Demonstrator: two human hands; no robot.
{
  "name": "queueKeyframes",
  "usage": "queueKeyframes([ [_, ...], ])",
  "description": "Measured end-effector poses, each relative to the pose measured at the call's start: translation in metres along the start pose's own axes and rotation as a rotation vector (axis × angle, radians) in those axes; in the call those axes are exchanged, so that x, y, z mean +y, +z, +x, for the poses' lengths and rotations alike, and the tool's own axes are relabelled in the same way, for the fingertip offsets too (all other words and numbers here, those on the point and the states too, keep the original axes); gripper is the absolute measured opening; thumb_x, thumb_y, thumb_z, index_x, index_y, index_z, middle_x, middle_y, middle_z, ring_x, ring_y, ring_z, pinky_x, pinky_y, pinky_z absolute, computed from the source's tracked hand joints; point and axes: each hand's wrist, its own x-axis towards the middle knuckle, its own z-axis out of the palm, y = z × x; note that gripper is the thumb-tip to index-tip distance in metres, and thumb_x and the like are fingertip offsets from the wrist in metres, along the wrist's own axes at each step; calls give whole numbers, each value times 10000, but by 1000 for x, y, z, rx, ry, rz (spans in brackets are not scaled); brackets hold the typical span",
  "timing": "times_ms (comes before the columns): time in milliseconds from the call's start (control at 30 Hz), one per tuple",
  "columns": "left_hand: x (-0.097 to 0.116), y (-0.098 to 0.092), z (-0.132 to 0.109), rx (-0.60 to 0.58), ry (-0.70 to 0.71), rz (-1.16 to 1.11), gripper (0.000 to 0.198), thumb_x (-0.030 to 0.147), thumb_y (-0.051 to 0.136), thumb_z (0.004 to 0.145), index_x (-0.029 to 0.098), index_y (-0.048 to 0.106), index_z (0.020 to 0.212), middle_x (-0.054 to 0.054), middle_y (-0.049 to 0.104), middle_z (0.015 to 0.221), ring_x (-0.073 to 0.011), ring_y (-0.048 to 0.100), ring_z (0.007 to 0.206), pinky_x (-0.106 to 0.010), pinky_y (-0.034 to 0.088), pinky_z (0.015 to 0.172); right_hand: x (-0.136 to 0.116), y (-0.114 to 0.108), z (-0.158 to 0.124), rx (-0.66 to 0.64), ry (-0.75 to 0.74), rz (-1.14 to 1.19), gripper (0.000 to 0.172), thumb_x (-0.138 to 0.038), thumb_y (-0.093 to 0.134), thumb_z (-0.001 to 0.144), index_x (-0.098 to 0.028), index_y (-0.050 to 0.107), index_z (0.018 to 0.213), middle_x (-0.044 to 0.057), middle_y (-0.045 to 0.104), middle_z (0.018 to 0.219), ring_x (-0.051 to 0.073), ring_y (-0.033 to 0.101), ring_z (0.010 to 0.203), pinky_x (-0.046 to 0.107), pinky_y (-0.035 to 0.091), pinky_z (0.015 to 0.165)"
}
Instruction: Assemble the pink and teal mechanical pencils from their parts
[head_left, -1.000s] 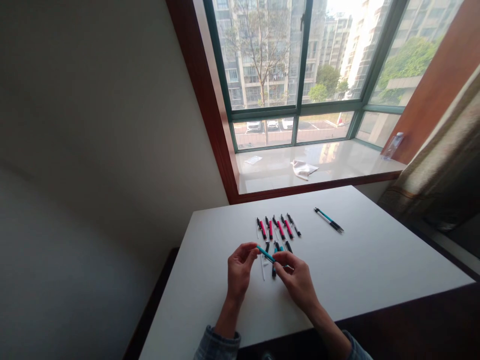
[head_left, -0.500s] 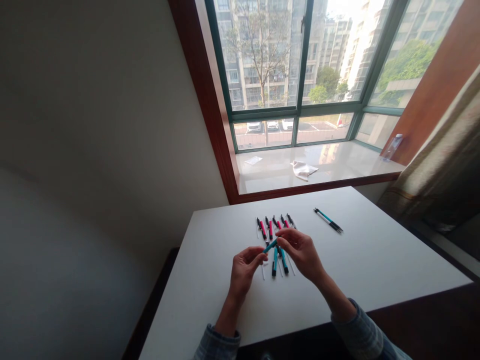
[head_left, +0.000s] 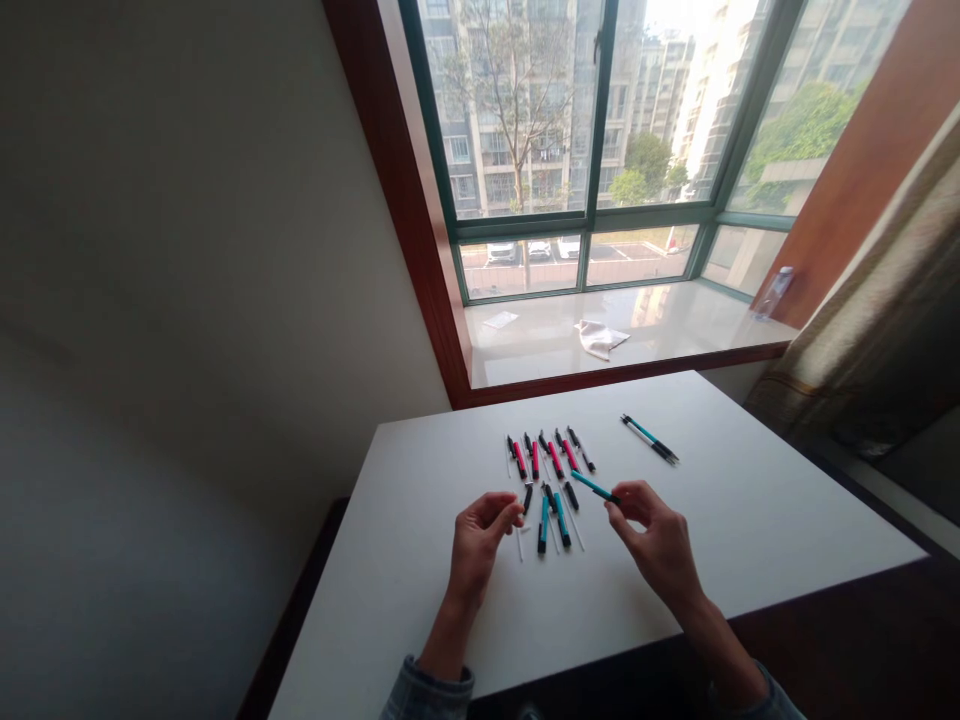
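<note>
My right hand (head_left: 660,540) pinches a teal pen barrel (head_left: 592,486) by its dark end, the other end pointing left over the table. My left hand (head_left: 484,540) is closed, thumb against fingertips; whatever it holds, if anything, is too small to make out. Between the hands lie two teal pen barrels (head_left: 562,520), with black pen parts (head_left: 571,496) and thin white refills (head_left: 576,528) around them. Behind them, a row of pink pen barrels (head_left: 555,460) lies with black parts and refills alongside.
Two teal-and-black pens (head_left: 649,438) lie at the right on the white table (head_left: 765,510). A crumpled cloth or tissue (head_left: 602,340), a flat paper (head_left: 501,320) and a clear bottle (head_left: 775,292) are on the window sill. A wall stands at the left, a curtain (head_left: 855,300) at the right.
My hands have moved apart. The right hand has carried the teal barrel to the right, out of the left hand's fingers. The view has shifted slightly.
</note>
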Motion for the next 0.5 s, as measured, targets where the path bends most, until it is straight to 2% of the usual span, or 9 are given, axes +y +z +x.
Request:
queueKeyframes([
  [100,0,0,0,-13,3,28,249,329,847,764,155,753,915,-24,731,742,-133,639,665,-238,482,646,21,-1,-12,-1,4,-167,210,-417,641,904,-233,622,1003,38,749,865,229,737,777,358,601,786],
  [200,1,0,-1,-16,4,52,248,341,837,773,161,747,919,-22,731,753,-140,647,672,-242,484,650,31,3,-17,-61,-26,-298,188,-408,598,928,-237,620,1001,26,717,794,220,704,711,339,569,706],
  [333,3,-1,-1,-4,5,81,261,363,829,775,158,742,913,-27,728,765,-154,654,671,-255,488,650,31,7,-18,-141,-89,-376,168,-387,569,951,-237,625,1001,22,678,747,208,657,642,315,517,618],
  [500,6,0,-1,-3,9,92,263,367,828,774,162,740,913,-22,723,779,-153,658,670,-258,494,653,30,6,-16,-177,-141,-367,175,-402,596,942,-239,652,971,35,674,747,216,643,634,323,513,608],
])
